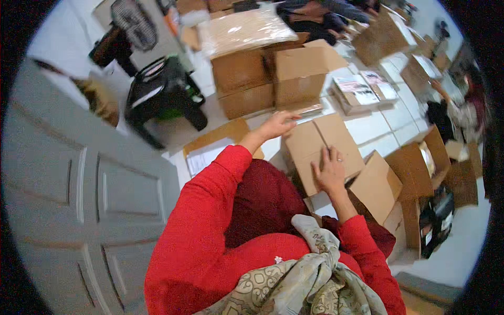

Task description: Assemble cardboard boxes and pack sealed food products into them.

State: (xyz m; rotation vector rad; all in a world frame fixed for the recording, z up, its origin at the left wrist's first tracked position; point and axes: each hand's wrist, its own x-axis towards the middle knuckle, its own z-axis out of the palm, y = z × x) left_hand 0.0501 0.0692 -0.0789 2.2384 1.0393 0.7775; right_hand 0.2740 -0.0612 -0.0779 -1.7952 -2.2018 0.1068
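A cardboard box (342,128) sits on the floor before my knees, its two top flaps folded in and a seam running between them. My right hand (330,169) lies on its near part, fingers spread over the flaps beside the seam. At the box's far left corner is my left hand (278,125), fingers stretched out and nothing visible in them; whether it touches the box is hard to tell. Just beyond it lies a flat item in clear wrapping (311,112). A brown envelope (236,132) with a printed white sheet (208,154) lies to the left of my left forearm.
Stacked cartons (244,75) and wrapped bundles (356,92) stand ahead on the white tiles. Open boxes (413,173) are at the right. Left are a black plastic stool (157,90), a fan (136,27) and a grey panelled door (130,193). Other people sit ahead and at far right.
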